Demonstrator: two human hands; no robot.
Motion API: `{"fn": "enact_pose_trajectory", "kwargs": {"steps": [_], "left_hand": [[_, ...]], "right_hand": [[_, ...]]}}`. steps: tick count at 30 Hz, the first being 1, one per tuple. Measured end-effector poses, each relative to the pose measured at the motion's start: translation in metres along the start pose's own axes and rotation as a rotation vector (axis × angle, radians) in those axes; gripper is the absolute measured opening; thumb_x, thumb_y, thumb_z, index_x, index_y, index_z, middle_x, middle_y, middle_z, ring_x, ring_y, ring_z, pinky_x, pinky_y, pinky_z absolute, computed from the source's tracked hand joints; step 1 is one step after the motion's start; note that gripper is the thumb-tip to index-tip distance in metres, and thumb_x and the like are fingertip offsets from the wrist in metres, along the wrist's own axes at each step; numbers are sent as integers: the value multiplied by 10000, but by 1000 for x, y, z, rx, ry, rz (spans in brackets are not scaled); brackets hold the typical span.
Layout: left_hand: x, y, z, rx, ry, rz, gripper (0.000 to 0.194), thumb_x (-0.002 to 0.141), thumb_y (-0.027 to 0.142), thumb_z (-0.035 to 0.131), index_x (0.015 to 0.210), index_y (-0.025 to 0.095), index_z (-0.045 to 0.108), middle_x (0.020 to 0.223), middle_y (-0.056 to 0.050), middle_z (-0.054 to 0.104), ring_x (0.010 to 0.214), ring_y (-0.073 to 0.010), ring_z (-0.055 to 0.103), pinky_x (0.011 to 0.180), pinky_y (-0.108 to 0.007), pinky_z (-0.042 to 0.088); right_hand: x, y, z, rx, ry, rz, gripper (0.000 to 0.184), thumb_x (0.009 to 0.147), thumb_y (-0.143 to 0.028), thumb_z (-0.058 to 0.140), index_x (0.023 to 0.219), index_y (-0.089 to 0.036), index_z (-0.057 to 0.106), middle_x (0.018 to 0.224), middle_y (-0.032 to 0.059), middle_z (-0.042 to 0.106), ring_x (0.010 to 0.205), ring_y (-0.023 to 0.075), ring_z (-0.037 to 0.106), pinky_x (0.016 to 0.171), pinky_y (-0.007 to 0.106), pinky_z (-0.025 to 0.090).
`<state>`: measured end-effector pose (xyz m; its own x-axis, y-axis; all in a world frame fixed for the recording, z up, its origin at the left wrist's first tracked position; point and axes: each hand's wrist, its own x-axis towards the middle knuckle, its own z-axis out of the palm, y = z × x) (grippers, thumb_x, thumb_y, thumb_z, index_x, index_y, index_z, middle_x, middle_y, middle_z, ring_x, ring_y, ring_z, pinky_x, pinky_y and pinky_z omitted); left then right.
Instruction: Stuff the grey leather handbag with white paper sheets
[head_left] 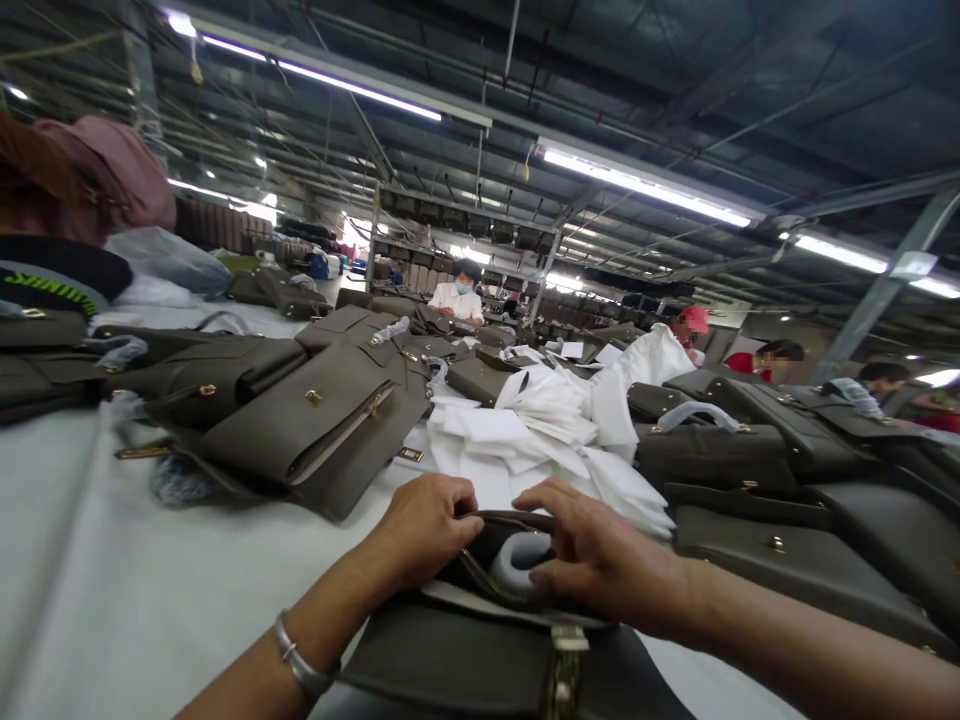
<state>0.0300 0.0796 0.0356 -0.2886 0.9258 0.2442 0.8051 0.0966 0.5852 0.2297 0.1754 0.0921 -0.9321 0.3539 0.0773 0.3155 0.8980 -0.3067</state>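
Observation:
An olive-grey handbag [480,665] lies right in front of me at the bottom of the view, its mouth open. White stuffing paper [521,560] shows inside the opening. My left hand [427,525] is closed on the bag's left rim, and there is a silver bangle on that wrist. My right hand [596,560] rests on the right rim with its fingers curled over the edge and into the opening beside the paper.
A long white table [112,570] holds many olive handbags [315,430] on the left and right [787,510], with a heap of white paper sheets [547,440] in the middle. Other people [457,295] sit at the far end and right side [780,358].

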Motion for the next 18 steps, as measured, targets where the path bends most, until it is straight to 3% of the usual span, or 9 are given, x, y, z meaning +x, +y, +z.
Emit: {"fn": "enact_pose_trajectory", "kwargs": {"steps": [2,3,5,8,12,18], "left_hand": [[-4,2,0,-17,12,0,100,724,301,613,727,222,673,721,-12,662,728,-190,575,636,-278,292],[-5,3,0,-26,21,0,107,728,308,611,728,221,672,721,-16,659,729,-196,570,644,-285,289],[-8,4,2,-54,45,-7,114,725,310,610,724,211,667,714,-25,650,732,-206,560,656,-298,283],[-10,1,3,-147,65,-3,113,703,302,615,720,199,657,709,-25,641,725,-206,550,661,-302,292],[-9,-12,4,-381,28,49,158,708,334,594,729,187,649,728,-12,641,729,-184,558,677,-278,363],[-4,-28,11,-722,-19,-11,320,666,448,630,776,147,624,649,4,573,582,-132,482,566,-242,374]], "right_hand": [[-11,-7,-4,23,90,97,210,814,-286,639,995,-180,630,931,32,619,723,124,573,656,236,408],[-14,-13,-5,-27,75,101,175,868,-338,587,911,-180,649,876,30,620,717,130,575,660,246,406],[-15,-25,-1,-211,-22,67,333,921,-448,507,810,-180,671,819,46,629,751,171,596,685,282,412],[-7,-42,14,-523,-90,41,458,889,-566,511,823,-151,694,837,103,659,820,267,627,737,370,438],[6,-49,32,-675,-90,84,503,934,-529,440,840,-110,703,828,154,690,801,319,665,706,407,461],[14,-40,27,-626,-132,154,403,961,-374,372,835,-148,679,746,129,712,653,261,675,564,309,380]]}}
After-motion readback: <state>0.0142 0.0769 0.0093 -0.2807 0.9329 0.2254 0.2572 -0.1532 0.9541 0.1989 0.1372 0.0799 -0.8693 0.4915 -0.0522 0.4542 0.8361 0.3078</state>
